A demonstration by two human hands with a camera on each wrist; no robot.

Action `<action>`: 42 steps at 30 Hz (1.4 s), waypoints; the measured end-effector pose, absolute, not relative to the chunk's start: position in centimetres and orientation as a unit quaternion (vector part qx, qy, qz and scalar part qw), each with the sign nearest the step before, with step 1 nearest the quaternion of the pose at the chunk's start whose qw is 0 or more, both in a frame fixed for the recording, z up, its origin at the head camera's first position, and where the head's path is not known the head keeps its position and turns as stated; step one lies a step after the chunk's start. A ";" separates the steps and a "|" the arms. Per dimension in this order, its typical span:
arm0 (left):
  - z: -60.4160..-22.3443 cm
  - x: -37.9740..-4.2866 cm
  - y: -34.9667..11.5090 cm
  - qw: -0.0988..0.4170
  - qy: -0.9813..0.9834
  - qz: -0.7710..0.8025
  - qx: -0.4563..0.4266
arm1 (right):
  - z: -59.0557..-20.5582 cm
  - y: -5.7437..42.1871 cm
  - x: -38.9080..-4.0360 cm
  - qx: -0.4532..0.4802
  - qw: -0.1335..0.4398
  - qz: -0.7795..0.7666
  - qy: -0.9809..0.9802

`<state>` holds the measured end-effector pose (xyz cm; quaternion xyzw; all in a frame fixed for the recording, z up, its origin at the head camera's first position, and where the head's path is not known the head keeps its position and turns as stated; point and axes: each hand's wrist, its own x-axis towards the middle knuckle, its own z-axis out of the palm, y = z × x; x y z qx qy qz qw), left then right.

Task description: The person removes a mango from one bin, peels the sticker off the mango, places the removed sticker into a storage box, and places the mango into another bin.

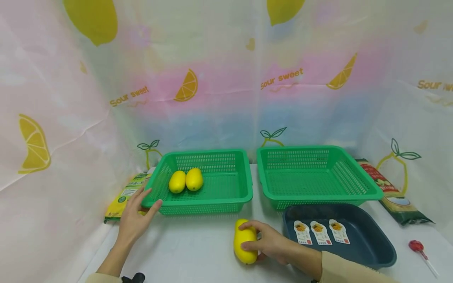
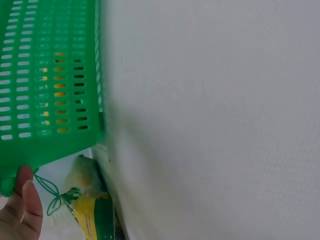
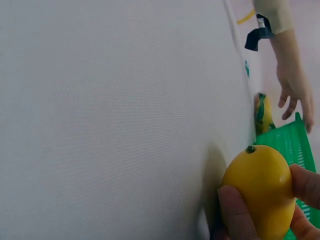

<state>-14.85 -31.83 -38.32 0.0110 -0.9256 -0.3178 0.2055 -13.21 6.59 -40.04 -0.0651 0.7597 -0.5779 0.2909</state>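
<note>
My left hand [image 1: 136, 218] is at the near left corner of the left green basket [image 1: 205, 202], thumb and fingers spread at its rim. In the left wrist view its fingertips [image 2: 32, 197] are by the rim of that basket. Two yellow fruits [image 1: 185, 181] lie side by side inside the basket. My right hand [image 1: 270, 241] holds an elongated yellow fruit [image 1: 245, 245] at the white table, thumb on one side and fingers on the other. The right wrist view shows a small green stem end on this fruit [image 3: 262, 182].
A second green basket [image 1: 318, 196] stands at back right. Before it sits a dark blue tub [image 1: 383, 251] with three stickers [image 1: 320, 232] on it. A yellow-green packet [image 1: 120, 202] lies left, a red-green packet [image 1: 393, 196] right, and a red lollipop [image 1: 417, 246] near the right edge.
</note>
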 end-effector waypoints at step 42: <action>-40.7 -17.7 -32.9 0.190 -0.909 -0.368 -0.039 | -40.4 6.9 -13.0 -0.052 0.296 -0.598 0.743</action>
